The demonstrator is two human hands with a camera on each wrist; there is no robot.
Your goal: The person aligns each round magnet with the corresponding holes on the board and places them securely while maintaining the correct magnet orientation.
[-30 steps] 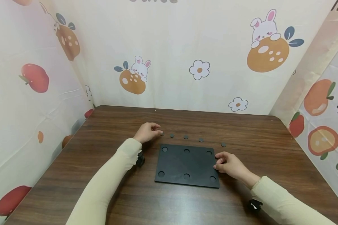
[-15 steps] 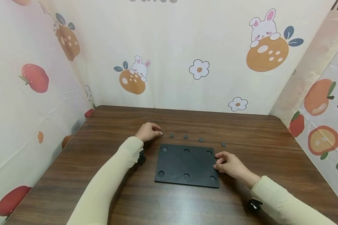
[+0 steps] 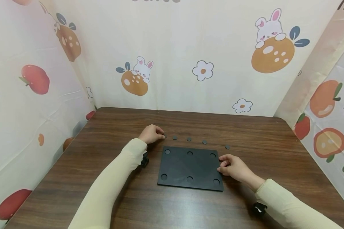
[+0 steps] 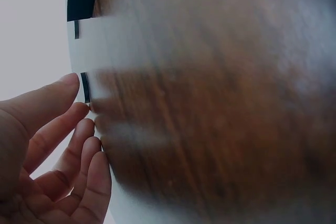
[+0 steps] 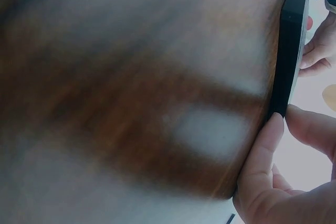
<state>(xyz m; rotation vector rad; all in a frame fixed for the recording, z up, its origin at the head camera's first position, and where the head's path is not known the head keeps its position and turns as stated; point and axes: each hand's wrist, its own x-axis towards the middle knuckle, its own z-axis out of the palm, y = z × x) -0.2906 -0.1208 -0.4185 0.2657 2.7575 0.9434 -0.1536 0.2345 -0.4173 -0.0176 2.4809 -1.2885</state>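
Note:
In the head view my left hand [image 3: 152, 134] reaches to the left end of a row of small dark discs. Thumb and forefinger pinch the leftmost disc [image 4: 85, 87] at its edges, as the left wrist view shows; the other fingers curl loosely beside it. A flat black board [image 3: 192, 167] with several round recesses lies in front of the row. At its right side, my right hand [image 3: 235, 168] grips the edge between thumb and forefinger, also seen in the right wrist view. The recess [image 3: 167, 152] at the board's far left looks shallower or differently shaded than the others.
More discs lie spaced out behind the board: one disc [image 3: 175, 138] just right of my left hand, others further right, and a last disc [image 3: 227, 147] near the board's far right corner. The brown wooden table [image 3: 132, 203] ends at a printed curtain [image 3: 172, 47].
My left hand has shifted very slightly right, and its fingers have closed in on the leftmost disc. The right hand, the board and the other discs have stayed in place.

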